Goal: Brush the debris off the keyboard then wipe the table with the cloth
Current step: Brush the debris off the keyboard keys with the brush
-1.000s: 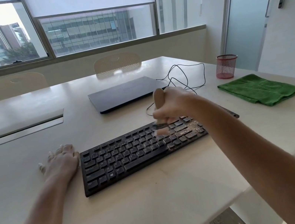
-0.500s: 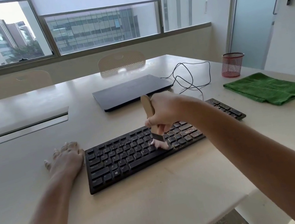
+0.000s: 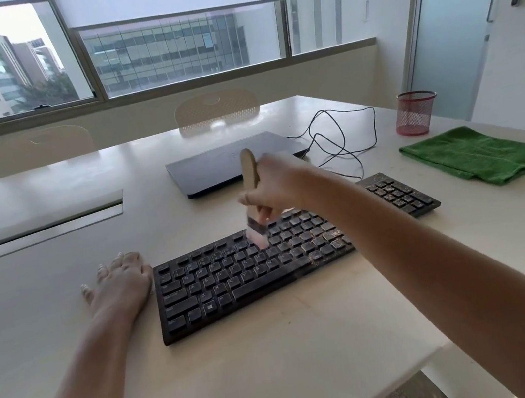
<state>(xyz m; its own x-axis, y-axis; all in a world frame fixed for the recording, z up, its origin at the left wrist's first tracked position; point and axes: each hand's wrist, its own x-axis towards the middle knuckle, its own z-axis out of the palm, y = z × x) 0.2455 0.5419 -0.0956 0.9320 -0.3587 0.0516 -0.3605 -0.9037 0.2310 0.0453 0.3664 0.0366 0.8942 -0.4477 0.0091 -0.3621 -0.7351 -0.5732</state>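
Note:
A black keyboard [image 3: 233,283] lies across the middle of the white table [image 3: 281,362]. Brown debris speckles its right half and number pad. My right hand [image 3: 272,185] grips a wooden-handled brush [image 3: 248,170] upright, and its pale bristles touch the upper key rows near the keyboard's middle. My left hand [image 3: 118,282] rests flat on the table against the keyboard's left end, fingers spread. A folded green cloth [image 3: 476,154] lies on the table at the right.
A closed dark laptop [image 3: 227,163] sits behind the keyboard with a black cable [image 3: 344,136] looping to its right. A red mesh cup [image 3: 415,112] stands near the far right edge. Two chairs are at the table's far side. The table's right edge runs close to the cloth.
My right hand has carried the brush leftward along the keys, from the debris-covered right part toward the middle, then up to the top rows. My left hand has stayed in place.

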